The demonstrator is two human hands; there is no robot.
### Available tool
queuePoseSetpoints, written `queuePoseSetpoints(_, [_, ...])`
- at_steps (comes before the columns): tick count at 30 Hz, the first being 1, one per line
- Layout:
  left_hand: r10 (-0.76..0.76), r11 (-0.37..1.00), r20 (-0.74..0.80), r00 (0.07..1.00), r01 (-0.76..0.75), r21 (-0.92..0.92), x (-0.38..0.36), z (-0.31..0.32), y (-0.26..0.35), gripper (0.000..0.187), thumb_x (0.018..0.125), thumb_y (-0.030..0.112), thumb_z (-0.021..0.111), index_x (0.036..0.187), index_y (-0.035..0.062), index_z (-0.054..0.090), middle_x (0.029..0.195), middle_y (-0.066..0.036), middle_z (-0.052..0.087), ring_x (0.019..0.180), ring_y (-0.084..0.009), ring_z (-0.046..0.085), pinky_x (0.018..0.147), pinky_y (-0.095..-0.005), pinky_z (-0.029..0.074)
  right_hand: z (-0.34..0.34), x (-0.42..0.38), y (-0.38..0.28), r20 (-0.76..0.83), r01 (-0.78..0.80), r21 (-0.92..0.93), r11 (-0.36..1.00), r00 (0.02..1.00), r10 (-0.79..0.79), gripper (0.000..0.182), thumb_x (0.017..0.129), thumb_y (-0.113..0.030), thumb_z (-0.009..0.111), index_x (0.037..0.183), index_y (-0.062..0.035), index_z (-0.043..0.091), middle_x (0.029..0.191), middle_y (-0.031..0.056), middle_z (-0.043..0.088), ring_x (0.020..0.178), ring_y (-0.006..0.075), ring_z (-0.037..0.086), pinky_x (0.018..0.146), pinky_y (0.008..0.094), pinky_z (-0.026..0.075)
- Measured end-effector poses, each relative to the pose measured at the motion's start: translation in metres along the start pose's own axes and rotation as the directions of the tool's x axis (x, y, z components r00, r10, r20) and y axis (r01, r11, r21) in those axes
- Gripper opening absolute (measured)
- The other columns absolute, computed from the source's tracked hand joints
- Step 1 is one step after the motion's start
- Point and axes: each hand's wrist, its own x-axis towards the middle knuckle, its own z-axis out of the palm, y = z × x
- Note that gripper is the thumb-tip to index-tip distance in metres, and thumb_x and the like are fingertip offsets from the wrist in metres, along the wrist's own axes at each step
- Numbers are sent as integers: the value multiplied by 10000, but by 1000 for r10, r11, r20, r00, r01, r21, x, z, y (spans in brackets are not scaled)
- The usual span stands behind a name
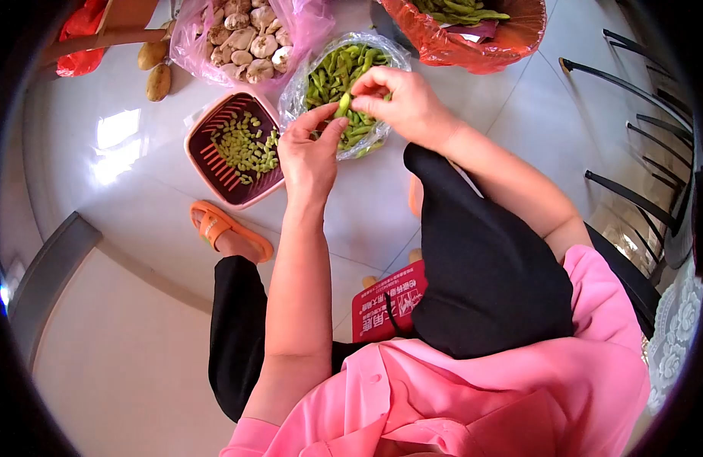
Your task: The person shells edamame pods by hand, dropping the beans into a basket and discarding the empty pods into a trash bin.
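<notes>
A green soybean pod [343,105] is pinched between the thumb and forefinger of my left hand [307,156]. My right hand [404,103] has its fingers closed at the pod's upper end. Both hands are over a clear plastic bag [397,55] filled with green soybean pods [344,67]. Left of my left hand, a pink-rimmed dark plastic basket [195,164] holds loose shelled soybeans [245,146] on its slotted bottom.
Behind the basket sits a pink bag of garlic [241,38], with potatoes [159,82] to its left. A red bag [473,57] with more pods stands back right. Black metal racks [633,190] line the right. An orange slipper [229,232] is on the tiled floor.
</notes>
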Motion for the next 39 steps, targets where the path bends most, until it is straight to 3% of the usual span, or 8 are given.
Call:
queuePoseSetpoints(3, [-129, 987, -2, 992, 128, -98, -2, 7, 11, 248, 778, 38, 674, 1017, -21, 639, 888, -64, 661, 785, -93, 592, 719, -216, 465, -12, 1, -7, 209, -347, 280, 895, 932, 296, 164, 818, -142, 654, 913, -8, 654, 815, -3, 627, 744, 56, 540, 663, 217, 446])
queuePoseSetpoints(7, [-63, 980, -57, 996, 51, -192, -7, 23, 8, 244, 768, 13, 680, 990, -49, 600, 871, -71, 651, 770, -99, 593, 698, -212, 470, -5, 2, 4, 164, -247, 346, 905, 966, 201, 180, 822, -156, 654, 914, -2, 661, 796, 1, 631, 731, 57, 543, 664, 216, 446])
queuePoseSetpoints(19, [-109, 994, -42, 993, 109, 12, -17, 30, 10, 212, 767, 72, 664, 907, -75, 600, 763, -82, 660, 664, -91, 591, 604, -227, 481, -10, -2, 4, 307, -220, 67, 973, 933, 190, 108, 736, -101, 612, 722, 5, 599, 645, -9, 574, 612, 58, 483, 561, 245, 419])
queuePoseSetpoints(23, [-84, 996, -67, 994, 86, 28, -15, 29, 12, 194, 767, 54, 645, 907, -73, 602, 769, -83, 660, 678, -93, 596, 618, -227, 483, 1, -7, 0, 134, -180, 52, 982, 976, 172, 109, 717, -95, 610, 688, 3, 572, 626, -6, 558, 604, 62, 479, 540, 253, 416])
queuePoseSetpoints(29, [-115, 968, -4, 993, 111, -225, -11, 27, 0, 179, 785, 62, 653, 920, -50, 618, 805, -105, 664, 675, -129, 615, 627, -254, 494, 1, -11, 11, 106, -256, 300, 919, 966, 234, 156, 714, -159, 638, 704, -8, 601, 641, 9, 575, 549, 102, 498, 509, 264, 420])
queuePoseSetpoints(32, [-190, 791, 197, 962, 269, -550, -8, 20, 2, 184, 849, 57, 597, 1001, -46, 613, 855, -94, 649, 704, -131, 606, 656, -255, 505, -7, -13, 13, 221, -395, 482, 783, 919, 327, 145, 743, -159, 621, 725, -18, 591, 664, -19, 550, 550, 90, 474, 493, 250, 394])
queuePoseSetpoints(36, [-239, 616, 318, 917, 396, -681, -6, 19, -17, 196, 867, 64, 578, 1030, -43, 599, 851, -91, 638, 690, -146, 596, 604, -238, 492, -8, -13, 19, 372, -514, 540, 667, 856, 359, 59, 770, -105, 566, 761, -53, 540, 652, -56, 462, 536, 31, 367, 454, 205, 291])
queuePoseSetpoints(39, [-311, 629, 300, 902, 432, -646, -7, 21, -16, 201, 867, 59, 573, 1039, -45, 594, 839, -89, 633, 692, -147, 602, 613, -241, 500, 1, -16, 17, 144, -263, 245, 933, 962, 234, 91, 784, -106, 565, 779, -20, 533, 662, -33, 494, 581, 54, 427, 506, 223, 368])
